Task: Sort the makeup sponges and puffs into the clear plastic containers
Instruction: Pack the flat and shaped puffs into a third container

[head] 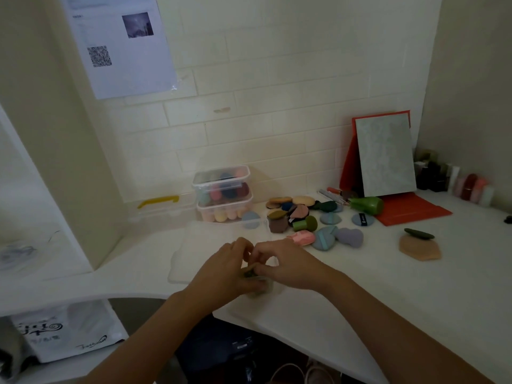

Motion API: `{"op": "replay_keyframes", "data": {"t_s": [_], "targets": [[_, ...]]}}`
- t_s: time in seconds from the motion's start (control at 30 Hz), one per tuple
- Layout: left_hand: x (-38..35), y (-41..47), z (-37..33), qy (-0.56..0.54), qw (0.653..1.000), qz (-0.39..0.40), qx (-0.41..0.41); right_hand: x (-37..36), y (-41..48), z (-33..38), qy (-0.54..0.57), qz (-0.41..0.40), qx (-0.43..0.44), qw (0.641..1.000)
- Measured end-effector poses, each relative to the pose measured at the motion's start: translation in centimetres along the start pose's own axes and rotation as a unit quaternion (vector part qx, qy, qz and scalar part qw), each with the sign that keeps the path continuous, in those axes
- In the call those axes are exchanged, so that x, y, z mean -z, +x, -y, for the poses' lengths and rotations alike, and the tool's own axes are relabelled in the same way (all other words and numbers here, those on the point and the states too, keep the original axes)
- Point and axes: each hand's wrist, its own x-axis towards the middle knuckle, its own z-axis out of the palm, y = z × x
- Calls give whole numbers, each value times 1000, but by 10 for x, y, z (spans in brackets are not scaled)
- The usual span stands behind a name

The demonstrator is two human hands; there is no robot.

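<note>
- Pinching a small green sponge (248, 273) together, left hand (221, 270) and right hand (288, 268) meet at the near table (360, 300) edge.
- Stacked clear containers (224, 195) stand farther back, loose puffs (304, 217) to their right.

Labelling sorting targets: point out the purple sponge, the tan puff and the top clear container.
purple sponge (350, 237): head view, middle of its body.
tan puff (419, 251): head view, centre of its flat face.
top clear container (221, 193): head view, its front wall.
</note>
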Motion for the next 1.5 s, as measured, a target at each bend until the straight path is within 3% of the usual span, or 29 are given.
{"op": "replay_keyframes", "data": {"t_s": [0.13, 0.27, 0.33, 0.4, 0.47, 0.53, 0.6, 0.67, 0.8, 0.9, 0.97, 1.13, 1.2, 1.23, 1.3, 1.37, 1.4, 1.43, 1.5], "targets": [[-10, 6, -2, 111, 990, 82, -29, 20, -4, -2, 14, 15, -36, 999], [-12, 13, -1, 128, 984, 116, -41, 48, 2, -29, -11, -176, -125, 976], [-13, 17, -3, 129, 982, 132, -47, 67, -2, -53, -67, -282, -191, 938], [-14, 20, -4, 121, 981, 142, -51, 84, -14, -77, -167, -334, -289, 881], [-15, 22, -6, 115, 981, 145, -51, 98, -27, -100, -224, -331, -436, 807], [-16, 24, -7, 114, 981, 146, -51, 109, -37, -117, -161, -334, -531, 762], [-17, 25, -9, 109, 982, 148, -47, 115, -47, -133, -110, -329, -582, 735], [-18, 27, -9, 107, 982, 151, -43, 114, -55, -144, -108, -290, -609, 730], [-20, 28, -8, 105, 983, 149, -31, 103, -54, -143, -183, -275, -552, 766], [-21, 28, -9, 113, 983, 143, -33, 89, -40, -135, -87, -274, -419, 861], [-22, 28, -9, 122, 982, 141, -36, 83, -36, -130, -26, -294, -354, 888], [-21, 27, -11, 120, 983, 131, -45, 102, -39, -109, 61, -450, -329, 828], [-20, 27, -11, 118, 983, 138, -41, 111, -40, -101, 189, -498, -299, 791], [-20, 26, -12, 118, 982, 141, -39, 114, -38, -96, 312, -501, -283, 756], [-19, 26, -14, 125, 982, 139, -37, 116, -33, -84, 595, -437, -215, 639], [-19, 25, -16, 130, 982, 132, -38, 113, -25, -74, 730, -371, -159, 552], [-19, 23, -17, 128, 983, 128, -37, 109, -21, -68, 747, -350, -153, 543], [-19, 22, -18, 124, 984, 123, -38, 104, -16, -59, 742, -332, -154, 561], [-18, 20, -17, 111, 986, 117, -36, 87, -5, -46, 670, -311, -171, 652]]}}
